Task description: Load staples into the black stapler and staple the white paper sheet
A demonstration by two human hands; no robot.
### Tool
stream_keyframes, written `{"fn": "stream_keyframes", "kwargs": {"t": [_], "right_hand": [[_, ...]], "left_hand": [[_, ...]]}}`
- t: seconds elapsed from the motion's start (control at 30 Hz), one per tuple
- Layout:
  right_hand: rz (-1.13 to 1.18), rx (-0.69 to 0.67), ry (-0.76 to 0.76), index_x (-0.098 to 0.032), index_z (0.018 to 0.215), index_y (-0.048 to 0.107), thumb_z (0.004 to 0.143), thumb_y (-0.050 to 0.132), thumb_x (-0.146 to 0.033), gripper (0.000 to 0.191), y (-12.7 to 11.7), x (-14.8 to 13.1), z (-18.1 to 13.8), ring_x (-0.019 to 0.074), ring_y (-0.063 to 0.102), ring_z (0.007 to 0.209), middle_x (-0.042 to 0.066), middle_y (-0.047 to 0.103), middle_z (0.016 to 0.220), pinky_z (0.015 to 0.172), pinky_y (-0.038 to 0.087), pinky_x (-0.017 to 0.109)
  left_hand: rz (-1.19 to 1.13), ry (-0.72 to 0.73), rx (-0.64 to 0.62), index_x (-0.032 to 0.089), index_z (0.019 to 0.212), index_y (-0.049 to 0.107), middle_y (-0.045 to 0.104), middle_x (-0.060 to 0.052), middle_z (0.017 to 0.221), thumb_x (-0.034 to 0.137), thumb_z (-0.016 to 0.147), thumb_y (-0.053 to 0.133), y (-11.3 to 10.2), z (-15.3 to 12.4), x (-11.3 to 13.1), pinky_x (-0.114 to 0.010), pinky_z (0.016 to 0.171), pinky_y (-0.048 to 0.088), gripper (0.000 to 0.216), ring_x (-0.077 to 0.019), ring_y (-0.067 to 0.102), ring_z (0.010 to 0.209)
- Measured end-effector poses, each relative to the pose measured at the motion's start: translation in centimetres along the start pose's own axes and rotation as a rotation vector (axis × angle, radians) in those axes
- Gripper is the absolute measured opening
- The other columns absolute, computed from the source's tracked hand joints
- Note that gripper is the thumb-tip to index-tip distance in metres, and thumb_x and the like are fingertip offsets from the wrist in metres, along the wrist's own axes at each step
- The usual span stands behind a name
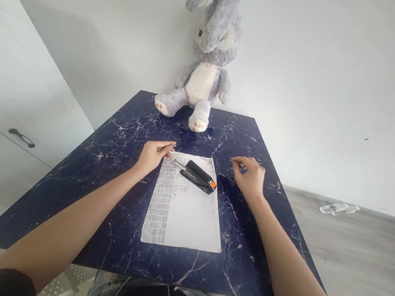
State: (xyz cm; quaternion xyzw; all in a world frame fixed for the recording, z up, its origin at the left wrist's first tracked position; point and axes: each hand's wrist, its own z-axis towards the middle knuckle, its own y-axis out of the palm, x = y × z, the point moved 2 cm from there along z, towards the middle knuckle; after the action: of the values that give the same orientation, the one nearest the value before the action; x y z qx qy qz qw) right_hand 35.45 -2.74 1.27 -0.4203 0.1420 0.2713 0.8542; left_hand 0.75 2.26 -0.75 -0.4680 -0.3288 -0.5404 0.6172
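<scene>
A black stapler with an orange part at one end lies slantwise on a stack of printed paper. Its metal tray sticks out toward the upper left, so the stapler looks opened. My left hand is at the paper's top left corner, thumb and fingers pinched around a tiny greyish thing too small to name. To the right of the paper, apart from it, my right hand hovers over the table with its fingertips pinched. Whatever those fingertips hold, if anything, is too small to make out.
The dark blue marbled table stands against a white wall. A grey plush rabbit sits at its far edge. At left is a white cabinet with a dark handle. On the floor to the right lies a clear plastic bottle.
</scene>
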Motion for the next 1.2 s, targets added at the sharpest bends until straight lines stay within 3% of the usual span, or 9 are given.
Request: {"fn": "stream_keyframes", "kwargs": {"t": [0.1,0.2,0.3,0.4,0.63,0.83,1.2], "right_hand": [[0.197,-0.131,-0.085,-0.023,0.112,0.076,0.097,0.064,-0.035,0.022,1.4,-3.6,-1.1,0.0228,0.070,0.091,0.007,0.078,0.108,0.087,0.057,0.039],[0.288,-0.366,-0.178,-0.023,0.131,0.067,0.092,0.075,-0.044,0.045,3.0,-5.7,-2.1,0.0251,0.069,0.104,0.009,0.074,0.124,0.089,0.057,0.039],[0.300,-0.498,-0.188,-0.022,0.130,0.068,0.093,0.074,-0.039,0.041,3.8,-6.2,-2.7,0.0233,0.072,0.095,0.009,0.076,0.117,0.083,0.057,0.036],[0.338,-0.510,-0.134,-0.021,0.125,0.070,0.096,0.069,-0.033,0.032,3.8,-6.0,-2.7,0.0207,0.072,0.088,0.007,0.078,0.110,0.078,0.055,0.033],[0.400,-0.518,-0.068,-0.020,0.117,0.074,0.092,0.073,-0.035,0.029,3.5,-5.8,-2.2,0.0192,0.071,0.085,0.004,0.079,0.102,0.078,0.053,0.031],[0.421,-0.529,-0.076,-0.021,0.116,0.075,0.091,0.074,-0.038,0.030,3.6,-5.4,-2.3,0.0203,0.071,0.087,0.004,0.079,0.105,0.079,0.054,0.032],[0.431,-0.542,-0.029,-0.021,0.115,0.076,0.090,0.076,-0.041,0.032,3.6,-5.1,-2.2,0.0215,0.072,0.086,0.004,0.080,0.103,0.078,0.055,0.033]], "left_hand": [[0.129,0.131,-0.054,0.019,0.113,0.082,0.080,-0.008,0.091,0.050,0.094,0.072,0.1,-0.1,0.7,-0.037,0.081,0.061,0.038,-0.0207,0.074,0.077],[0.191,0.246,-0.125,0.024,0.111,0.083,0.081,-0.009,0.102,0.045,0.095,0.073,0.5,-0.3,1.4,-0.038,0.090,0.060,0.028,-0.0225,0.076,0.092],[0.190,0.303,-0.237,0.026,0.106,0.084,0.081,-0.009,0.108,0.042,0.092,0.077,1.0,-0.5,1.8,-0.038,0.092,0.060,0.023,-0.0230,0.077,0.096],[0.186,0.317,-0.345,0.025,0.103,0.085,0.081,-0.009,0.105,0.042,0.090,0.079,1.3,-0.7,1.8,-0.038,0.090,0.062,0.022,-0.0237,0.077,0.094],[0.200,0.338,-0.435,0.023,0.095,0.083,0.080,-0.008,0.102,0.034,0.089,0.078,1.3,-0.7,1.9,-0.035,0.087,0.060,0.014,-0.0224,0.076,0.092],[0.230,0.311,-0.475,0.022,0.092,0.081,0.079,-0.006,0.096,0.029,0.086,0.077,1.3,-0.7,2.4,-0.030,0.076,0.056,0.010,-0.0188,0.073,0.082],[0.221,0.299,-0.520,0.020,0.091,0.080,0.077,-0.006,0.092,0.028,0.084,0.076,1.4,-0.6,2.3,-0.030,0.075,0.054,0.011,-0.0184,0.070,0.079]]}}
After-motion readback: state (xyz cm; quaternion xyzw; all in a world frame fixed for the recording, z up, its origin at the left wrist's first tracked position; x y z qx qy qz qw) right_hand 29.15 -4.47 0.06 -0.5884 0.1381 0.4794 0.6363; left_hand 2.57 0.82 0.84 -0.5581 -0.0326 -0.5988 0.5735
